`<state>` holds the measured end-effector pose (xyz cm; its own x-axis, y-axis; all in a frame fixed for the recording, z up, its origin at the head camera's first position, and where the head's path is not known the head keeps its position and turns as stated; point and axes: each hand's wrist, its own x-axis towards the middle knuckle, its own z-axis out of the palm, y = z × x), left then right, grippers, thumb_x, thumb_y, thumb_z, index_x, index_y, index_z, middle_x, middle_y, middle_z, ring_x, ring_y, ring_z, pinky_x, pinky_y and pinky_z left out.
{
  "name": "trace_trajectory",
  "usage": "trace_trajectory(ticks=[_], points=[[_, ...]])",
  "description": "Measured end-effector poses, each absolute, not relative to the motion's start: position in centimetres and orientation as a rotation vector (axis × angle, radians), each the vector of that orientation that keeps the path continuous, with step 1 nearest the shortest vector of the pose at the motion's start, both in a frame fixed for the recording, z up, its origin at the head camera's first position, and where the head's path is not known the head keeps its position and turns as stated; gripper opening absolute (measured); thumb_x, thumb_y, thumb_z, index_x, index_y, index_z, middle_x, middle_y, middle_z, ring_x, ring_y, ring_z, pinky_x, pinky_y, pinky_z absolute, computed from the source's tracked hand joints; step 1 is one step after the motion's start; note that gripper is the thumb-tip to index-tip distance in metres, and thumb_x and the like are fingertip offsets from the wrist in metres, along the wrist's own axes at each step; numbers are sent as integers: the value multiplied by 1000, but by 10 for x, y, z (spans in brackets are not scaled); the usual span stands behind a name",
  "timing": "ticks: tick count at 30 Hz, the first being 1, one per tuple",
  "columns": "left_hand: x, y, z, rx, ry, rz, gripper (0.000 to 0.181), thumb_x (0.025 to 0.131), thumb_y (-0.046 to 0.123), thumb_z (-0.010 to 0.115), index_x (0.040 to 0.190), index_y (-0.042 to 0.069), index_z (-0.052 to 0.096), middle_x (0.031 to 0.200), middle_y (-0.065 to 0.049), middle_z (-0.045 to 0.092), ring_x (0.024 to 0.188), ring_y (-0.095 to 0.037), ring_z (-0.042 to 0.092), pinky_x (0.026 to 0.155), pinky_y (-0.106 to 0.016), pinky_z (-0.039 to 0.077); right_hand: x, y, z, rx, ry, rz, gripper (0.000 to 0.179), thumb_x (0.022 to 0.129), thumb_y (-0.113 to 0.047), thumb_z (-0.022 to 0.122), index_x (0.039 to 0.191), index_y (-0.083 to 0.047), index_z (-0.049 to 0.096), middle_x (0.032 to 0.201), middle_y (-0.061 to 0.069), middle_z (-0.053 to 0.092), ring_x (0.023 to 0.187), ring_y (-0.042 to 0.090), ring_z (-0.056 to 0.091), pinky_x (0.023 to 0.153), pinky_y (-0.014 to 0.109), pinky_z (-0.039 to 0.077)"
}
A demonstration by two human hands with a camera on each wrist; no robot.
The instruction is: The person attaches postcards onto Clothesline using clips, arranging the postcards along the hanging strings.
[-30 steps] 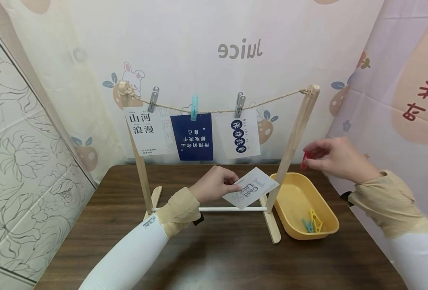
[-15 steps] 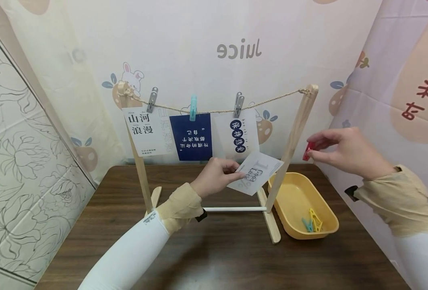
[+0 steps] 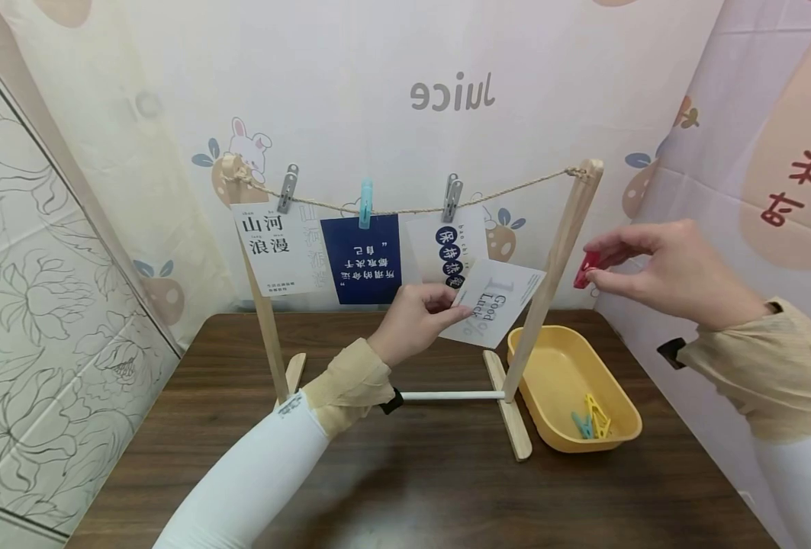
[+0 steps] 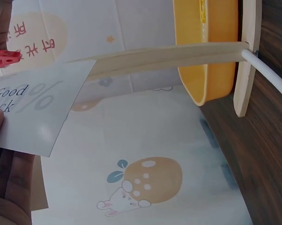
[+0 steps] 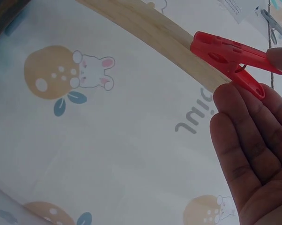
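Note:
My left hand [image 3: 419, 319] pinches the left edge of a white "Good Luck" card [image 3: 496, 303], which is tilted in front of the rack's right part. In the head view the card overlaps the lower corner of a hanging white card [image 3: 446, 242]. To the right of the rack's right post, my right hand [image 3: 673, 267] pinches a red clothespin [image 5: 232, 61] by its handles, thumb on one and fingers on the other. Above runs a twine line [image 3: 522, 187], with a grey clothespin [image 3: 452, 200] on the hanging white card.
A wooden rack post [image 3: 556, 274] stands between my hands. Behind it sits a yellow tray [image 3: 549, 404] with yellow and teal clothespins [image 3: 599, 418]. A navy card [image 3: 362, 263] and another white card [image 3: 275, 255] hang to the left on the line.
My left hand has raised the "Good Luck" card up and slightly right toward the line. My right hand has lifted the red clothespin a little higher.

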<state>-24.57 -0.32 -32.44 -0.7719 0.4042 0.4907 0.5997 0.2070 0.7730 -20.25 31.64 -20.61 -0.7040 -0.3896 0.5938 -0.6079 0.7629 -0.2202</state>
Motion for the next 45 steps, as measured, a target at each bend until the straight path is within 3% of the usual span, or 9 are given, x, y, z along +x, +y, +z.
trace_trajectory(ticks=[5,12,19,28,45], points=[[-246,0,-320,-936,-2255,-1640,12,99,9,80,103,-2,81,105,-18,83,78,-6,68,69,-17,53,-198,314,-197,708,-2444,566,30,74,6,93,99,-7,83,80,-1,79,77,-17,60,70,3,42],[-249,7,-315,-882,-2199,-1688,13,100,10,79,104,-3,80,105,-18,83,81,-7,70,73,-17,55,-194,310,-187,718,-2414,572,31,74,6,93,100,-8,83,81,-30,69,78,-18,61,75,2,42],[-251,15,-308,-843,-2154,-1733,15,100,10,79,105,-5,80,105,-20,82,82,-7,71,73,-16,55,-192,302,-180,841,-2293,566,31,75,9,91,99,-8,83,86,-34,68,80,-17,62,85,4,41],[-252,25,-301,-800,-2125,-1772,18,100,10,80,108,-6,80,105,-21,82,83,-10,71,75,-17,57,-189,295,-167,788,-2274,507,34,79,5,92,106,-13,85,90,-46,62,86,-17,59,73,13,37],[-257,38,-296,-756,-2097,-1851,18,99,10,81,109,-6,80,104,-21,81,82,-5,66,74,-16,54,-193,280,-146,813,-2168,516,28,84,11,86,108,-2,84,97,-48,61,81,-21,60,58,4,40]])
